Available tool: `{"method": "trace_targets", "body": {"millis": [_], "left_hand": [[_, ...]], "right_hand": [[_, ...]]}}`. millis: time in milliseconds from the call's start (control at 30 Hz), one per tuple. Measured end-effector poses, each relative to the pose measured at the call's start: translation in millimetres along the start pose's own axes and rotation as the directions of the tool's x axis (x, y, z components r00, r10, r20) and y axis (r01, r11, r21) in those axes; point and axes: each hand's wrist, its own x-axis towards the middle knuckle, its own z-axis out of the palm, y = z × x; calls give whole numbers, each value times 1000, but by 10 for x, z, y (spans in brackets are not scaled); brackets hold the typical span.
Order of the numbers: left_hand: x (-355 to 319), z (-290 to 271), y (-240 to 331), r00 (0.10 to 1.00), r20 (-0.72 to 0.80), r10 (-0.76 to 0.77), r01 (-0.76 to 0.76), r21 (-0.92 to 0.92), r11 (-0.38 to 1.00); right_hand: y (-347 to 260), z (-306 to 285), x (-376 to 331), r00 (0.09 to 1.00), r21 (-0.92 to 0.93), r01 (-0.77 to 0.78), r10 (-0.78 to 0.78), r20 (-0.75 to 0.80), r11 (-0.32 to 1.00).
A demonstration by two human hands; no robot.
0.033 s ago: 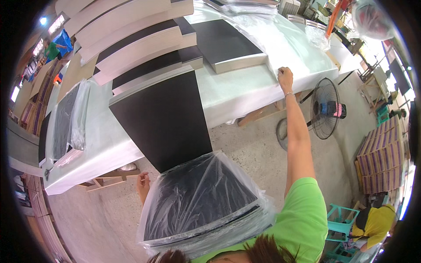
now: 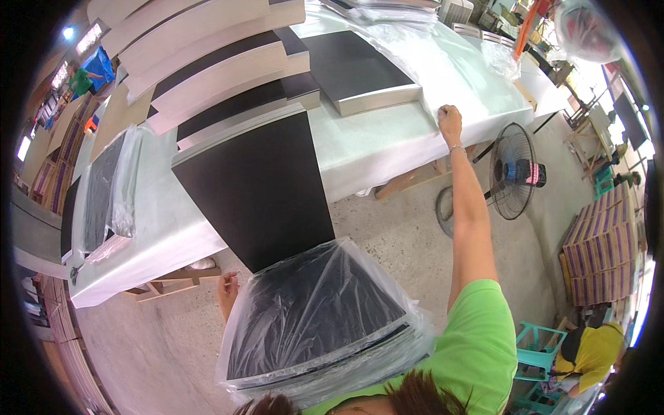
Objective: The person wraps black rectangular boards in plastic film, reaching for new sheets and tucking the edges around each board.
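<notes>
Bagging of a black panel stack (image 2: 315,315) held against my chest: my left hand (image 2: 227,289) pinches the plastic bag (image 2: 290,277) at its corner, my right hand (image 2: 449,117) is closed on the table's sheet edge (image 2: 387,149). Best done, I judge, by keeping the bag taut.

Daylight floods the scene from the upper right, where the open area past the black pedestal fan (image 2: 515,171) is washed out to near white. The long white-covered work table (image 2: 387,138) reflects a soft sheen, and the clear plastic wrap over the stack of black boards (image 2: 315,318) carries pale glare streaks along its creases. Shadows under the table are soft and short. Focus is sharp in the centre; straight edges bow strongly toward the rim, which ends in a black circular vignette. 1 small lamp (image 2: 67,32) glows at upper left.
</notes>
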Motion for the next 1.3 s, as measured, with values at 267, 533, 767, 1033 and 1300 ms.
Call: {"method": "trace_targets", "body": {"millis": [267, 533, 767, 1033, 1300], "left_hand": [[-94, -48, -74, 995, 93, 44, -52, 84, 995], [-218, -174, 256, 996, 37, 78, -84, 203, 976], [-161, -68, 638, 981, 23, 193, -194, 187, 963], [83, 99, 2445, 796, -31, 604, -601, 80, 795], [-53, 853, 2983, 452, 476, 755, -706, -326, 628]], "right_hand": [[-102, -35, 171, 934, 205, -177, 230, -274, 962], [-357, 20, 156, 963, -17, -101, 94, -251, 995], [-87, -114, 424, 974, 195, -69, 108, -197, 978], [-1748, -858, -171, 937, 380, 332, -348, -28, 864], [-3276, -1804, -1648, 558, 847, 50, -719, 416, 529]]}}
